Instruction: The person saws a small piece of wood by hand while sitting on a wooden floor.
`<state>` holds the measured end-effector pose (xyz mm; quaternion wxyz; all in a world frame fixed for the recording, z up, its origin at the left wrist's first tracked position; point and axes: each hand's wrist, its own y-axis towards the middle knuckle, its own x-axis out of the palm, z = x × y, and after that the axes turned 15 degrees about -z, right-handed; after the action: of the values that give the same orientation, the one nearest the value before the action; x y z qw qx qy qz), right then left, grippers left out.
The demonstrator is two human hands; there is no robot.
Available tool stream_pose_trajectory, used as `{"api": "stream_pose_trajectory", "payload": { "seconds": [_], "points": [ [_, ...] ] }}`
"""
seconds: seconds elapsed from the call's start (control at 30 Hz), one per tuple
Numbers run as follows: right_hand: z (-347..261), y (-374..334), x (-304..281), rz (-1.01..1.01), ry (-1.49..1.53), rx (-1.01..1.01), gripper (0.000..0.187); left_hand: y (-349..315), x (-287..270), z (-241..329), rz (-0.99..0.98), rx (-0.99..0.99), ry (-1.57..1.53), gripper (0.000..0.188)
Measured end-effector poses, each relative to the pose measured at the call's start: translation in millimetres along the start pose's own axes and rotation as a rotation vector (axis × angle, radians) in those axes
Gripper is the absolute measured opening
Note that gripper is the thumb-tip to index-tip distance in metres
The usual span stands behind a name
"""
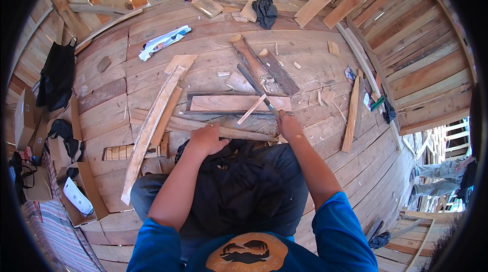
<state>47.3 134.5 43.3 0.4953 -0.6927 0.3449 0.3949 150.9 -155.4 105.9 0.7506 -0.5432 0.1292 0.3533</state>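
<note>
My right hand is closed round the handle of a machete, its dark blade angled up and left. Crossing the blade near my fist is a short pale split stick. Beneath them, a dark-edged board with a reddish-brown face lies on the floor. In front of my lap, my left hand is closed over a long, slightly curved wooden strip, thumb on the near side; its fingertips are partly hidden. Black cloth covers my crossed legs.
Beyond the blade lie two bark-covered slabs among chips. Long boards lie to my left, another plank to my right. Open cardboard boxes stand at the left, and a person's legs show far right.
</note>
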Motion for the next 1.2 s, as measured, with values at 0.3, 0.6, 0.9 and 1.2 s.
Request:
{"api": "stream_pose_trajectory", "payload": {
  "seconds": [0.3,0.6,0.9,1.2],
  "points": [
    [-3.0,-5.7,-5.0,-0.033,-0.064,0.011,0.026,2.5,0.4,-0.3,-0.007,-0.003,0.003,0.070],
    [-12.1,-5.6,-14.1,0.067,-0.080,-0.050,0.025,0.1,-1.8,-4.3,0.017,0.011,-0.014,0.069],
    [-25.6,-49.7,-38.2,0.549,0.188,-0.381,0.018,-23.2,-23.8,-10.3,0.117,-0.002,-0.083,0.069],
    [-32.5,-69.4,-34.5,0.616,0.216,-0.476,0.020,-47.6,-33.2,11.3,0.000,0.447,-0.546,0.082]
  ]
}}
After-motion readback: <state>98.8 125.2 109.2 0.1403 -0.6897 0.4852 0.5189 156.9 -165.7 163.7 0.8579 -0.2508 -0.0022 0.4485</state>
